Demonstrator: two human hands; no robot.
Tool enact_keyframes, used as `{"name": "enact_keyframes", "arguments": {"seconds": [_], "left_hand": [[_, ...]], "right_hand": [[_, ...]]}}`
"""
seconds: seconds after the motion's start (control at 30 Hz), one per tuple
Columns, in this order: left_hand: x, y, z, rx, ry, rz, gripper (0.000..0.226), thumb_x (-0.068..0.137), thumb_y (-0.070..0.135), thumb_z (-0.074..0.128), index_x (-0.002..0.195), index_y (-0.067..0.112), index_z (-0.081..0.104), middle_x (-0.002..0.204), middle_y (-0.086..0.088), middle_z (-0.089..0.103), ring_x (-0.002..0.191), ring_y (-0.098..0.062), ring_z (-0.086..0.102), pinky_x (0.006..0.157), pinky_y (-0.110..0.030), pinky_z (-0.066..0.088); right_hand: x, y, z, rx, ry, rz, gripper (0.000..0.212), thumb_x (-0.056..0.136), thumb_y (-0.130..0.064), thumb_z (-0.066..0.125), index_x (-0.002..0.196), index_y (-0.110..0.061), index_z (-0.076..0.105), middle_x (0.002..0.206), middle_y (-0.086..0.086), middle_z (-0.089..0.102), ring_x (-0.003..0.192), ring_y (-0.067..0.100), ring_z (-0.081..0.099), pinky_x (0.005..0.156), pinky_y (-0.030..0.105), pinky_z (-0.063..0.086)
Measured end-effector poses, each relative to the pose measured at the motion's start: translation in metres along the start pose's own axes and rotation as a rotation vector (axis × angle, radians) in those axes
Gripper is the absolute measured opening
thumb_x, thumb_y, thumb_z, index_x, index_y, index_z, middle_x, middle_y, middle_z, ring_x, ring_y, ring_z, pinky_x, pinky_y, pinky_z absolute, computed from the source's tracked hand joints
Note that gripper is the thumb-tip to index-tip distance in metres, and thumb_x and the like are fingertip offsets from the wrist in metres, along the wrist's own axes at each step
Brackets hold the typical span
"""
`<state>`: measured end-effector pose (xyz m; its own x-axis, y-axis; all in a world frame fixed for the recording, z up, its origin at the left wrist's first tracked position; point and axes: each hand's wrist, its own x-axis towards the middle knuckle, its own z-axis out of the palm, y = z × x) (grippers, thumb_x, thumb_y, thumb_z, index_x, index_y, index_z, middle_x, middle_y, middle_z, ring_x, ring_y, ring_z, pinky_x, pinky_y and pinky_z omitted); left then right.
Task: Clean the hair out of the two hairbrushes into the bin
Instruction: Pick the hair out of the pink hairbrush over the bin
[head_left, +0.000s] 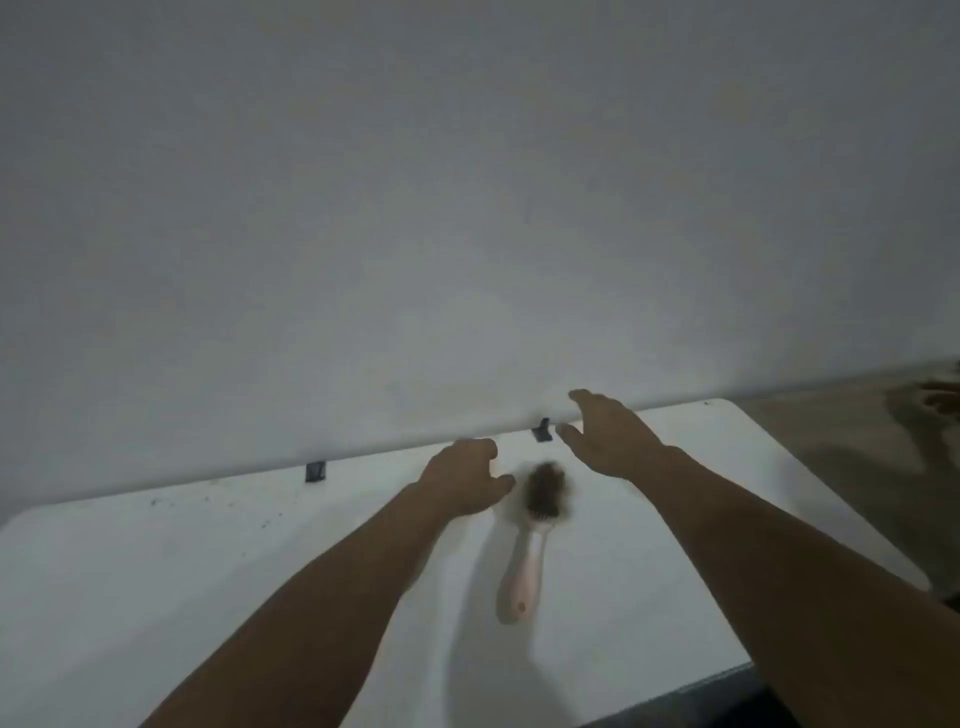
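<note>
A pale pink hairbrush lies on the white table, handle toward me, its head matted with dark brown hair. My left hand hovers just left of the brush head, fingers curled and empty. My right hand is spread open above the table, right of and beyond the brush head, holding nothing. Only one hairbrush shows. No bin is in view.
A plain grey wall fills the upper frame. Two small dark clips sit along the table's far edge. Brown floor lies to the right of the table. The picture is blurred.
</note>
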<state>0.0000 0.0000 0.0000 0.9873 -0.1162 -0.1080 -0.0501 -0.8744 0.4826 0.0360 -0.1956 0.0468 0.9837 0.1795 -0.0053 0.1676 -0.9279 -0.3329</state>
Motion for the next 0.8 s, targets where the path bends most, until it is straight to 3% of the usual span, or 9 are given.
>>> {"name": "enact_keyframes", "arguments": {"seconds": [0.2, 0.33, 0.43, 0.5, 0.7, 0.8], "left_hand": [[-0.008, -0.003, 0.050, 0.097, -0.214, 0.008, 0.053, 0.089, 0.050, 0.058, 0.122, 0.009, 0.059, 0.123, -0.009, 0.064, 0.113, -0.028, 0.059, 0.090, -0.034, 0.049], [-0.011, -0.003, 0.073, 0.055, -0.229, -0.025, 0.054, 0.085, 0.053, 0.063, 0.121, 0.013, 0.060, 0.124, -0.007, 0.063, 0.112, -0.027, 0.060, 0.086, -0.032, 0.045], [-0.012, 0.001, 0.086, 0.032, -0.172, -0.043, 0.056, 0.078, 0.061, 0.065, 0.106, 0.013, 0.063, 0.112, -0.006, 0.065, 0.101, -0.025, 0.063, 0.077, -0.031, 0.045], [-0.013, 0.005, 0.092, 0.012, -0.139, -0.064, 0.060, 0.074, 0.064, 0.066, 0.106, 0.014, 0.062, 0.108, -0.004, 0.063, 0.098, -0.025, 0.064, 0.080, -0.033, 0.049], [-0.012, 0.012, 0.104, -0.151, -0.110, -0.151, 0.030, 0.072, 0.031, 0.074, 0.094, 0.014, 0.062, 0.098, -0.004, 0.065, 0.093, -0.026, 0.065, 0.072, -0.030, 0.048], [-0.011, 0.014, 0.103, -0.214, -0.121, -0.206, 0.028, 0.072, 0.020, 0.072, 0.097, 0.013, 0.062, 0.094, -0.001, 0.063, 0.091, -0.025, 0.063, 0.067, -0.027, 0.041]], "right_hand": [[-0.008, 0.023, 0.047, -0.034, -0.220, 0.073, 0.036, 0.095, -0.027, 0.050, 0.129, -0.014, 0.053, 0.128, 0.010, 0.062, 0.114, 0.029, 0.058, 0.098, 0.035, 0.045], [-0.015, 0.030, 0.065, -0.096, -0.245, -0.024, 0.038, 0.093, -0.022, 0.043, 0.120, -0.006, 0.064, 0.128, 0.007, 0.063, 0.115, 0.029, 0.059, 0.096, 0.028, 0.043], [-0.019, 0.035, 0.075, -0.063, -0.194, -0.017, 0.031, 0.091, -0.015, 0.048, 0.113, -0.012, 0.070, 0.125, 0.002, 0.065, 0.113, 0.025, 0.061, 0.091, 0.022, 0.040], [-0.018, 0.038, 0.082, -0.012, -0.165, 0.014, 0.027, 0.090, -0.012, 0.052, 0.109, -0.015, 0.072, 0.122, 0.003, 0.067, 0.110, 0.023, 0.061, 0.092, 0.023, 0.042], [-0.027, 0.040, 0.094, 0.161, -0.073, 0.107, 0.021, 0.087, -0.011, 0.061, 0.102, -0.009, 0.075, 0.112, 0.008, 0.072, 0.102, 0.027, 0.066, 0.090, 0.030, 0.048], [-0.028, 0.042, 0.095, 0.322, -0.062, 0.253, 0.010, 0.080, -0.015, 0.070, 0.089, -0.013, 0.074, 0.097, 0.007, 0.072, 0.093, 0.024, 0.067, 0.087, 0.032, 0.051]]}}
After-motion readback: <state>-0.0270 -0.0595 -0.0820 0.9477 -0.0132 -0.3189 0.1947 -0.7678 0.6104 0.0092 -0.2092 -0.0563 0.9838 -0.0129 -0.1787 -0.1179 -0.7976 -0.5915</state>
